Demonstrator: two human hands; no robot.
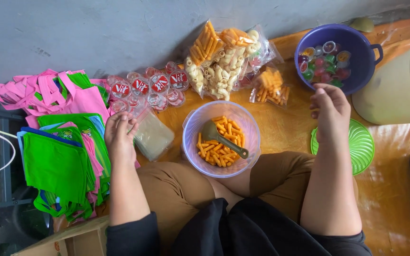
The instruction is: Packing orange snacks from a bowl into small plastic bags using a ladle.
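Observation:
My left hand point(120, 135) rests on a stack of clear plastic bags point(152, 135), its fingers pinching the top one. My right hand point(330, 108) hovers loosely curled and empty just below a purple basin point(364, 57) of small coloured jelly cups point(324, 62). Between my hands, on my lap, sits a clear lilac bowl point(193, 128) of orange stick snacks point(217, 151) with a green scoop point(219, 136) lying in it.
Filled snack bags point(224, 59) and one small packed bag point(270, 87) lie by the wall. Sealed water cups point(150, 85) stand left of them. Pink and green cloth bags point(62, 142) pile at left. A green plastic lid point(364, 147) and a cream container point(399, 85) are at right.

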